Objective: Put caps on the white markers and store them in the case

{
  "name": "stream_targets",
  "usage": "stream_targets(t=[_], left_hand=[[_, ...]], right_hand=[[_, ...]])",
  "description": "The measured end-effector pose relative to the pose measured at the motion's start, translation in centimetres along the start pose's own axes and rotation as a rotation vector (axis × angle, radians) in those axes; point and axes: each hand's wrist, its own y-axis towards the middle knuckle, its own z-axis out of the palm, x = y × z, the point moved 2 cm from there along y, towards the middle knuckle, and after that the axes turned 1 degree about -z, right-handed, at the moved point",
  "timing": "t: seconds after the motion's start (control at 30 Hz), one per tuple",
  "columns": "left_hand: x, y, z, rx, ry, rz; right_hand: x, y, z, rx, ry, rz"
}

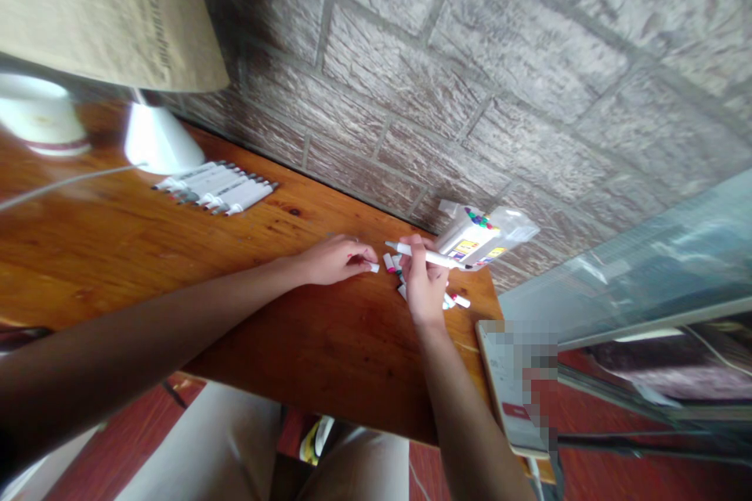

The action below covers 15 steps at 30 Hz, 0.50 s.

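Note:
My right hand grips a slim white marker between thumb and fingers, its grey tip end pointing left. To the left of it, my left hand pinches a small white marker cap just over the table. Several loose caps lie between and under my hands, among them a white and pink cap and a white cap with a red end; my right hand hides part of this pile. Behind that hand stands a clear plastic marker case with coloured marker ends at its top.
A row of white markers lies on the wooden table beside the lamp base. A white cup stands at far left. The tablet-like device sits at the right edge; a brick wall rises behind.

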Motion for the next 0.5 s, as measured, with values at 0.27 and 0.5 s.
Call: stream_targets(t=[0.27,0.5], left_hand=[[-0.1,-0.06,-0.04,-0.004,0.005,-0.009],[0.0,0.09,-0.03,0.002,0.002,-0.032]], right_hand=[[0.0,0.04,0.0,0.006,0.003,0.003],[0.02,-0.18,0.26,0.0,0.022,0.008]])
